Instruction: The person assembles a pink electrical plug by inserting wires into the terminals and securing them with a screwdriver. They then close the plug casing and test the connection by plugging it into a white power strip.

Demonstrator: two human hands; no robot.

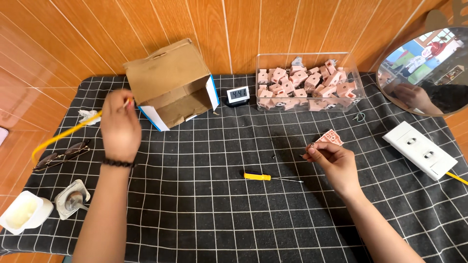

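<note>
My left hand (120,127) is raised over the left side of the black checked cloth (209,214) and pinches the end of a yellow cable (63,135) that trails off to the left. It hovers just left of an open cardboard box (168,83) lying on its side. My right hand (333,163) rests at centre right with thumb and forefinger pinched on a tiny dark screw-like part, too small to make out clearly. A small pink house-shaped piece (330,138) lies just behind that hand. A yellow-handled screwdriver (270,178) lies on the cloth left of my right hand.
A clear bin (357,80) of several pink pieces stands at the back. A small digital clock (238,95) sits beside the box. A white double socket (425,149) lies right, a round mirror (429,68) behind it. Glasses (61,156), a spoon in a dish (72,198) and a white tub (24,214) lie left.
</note>
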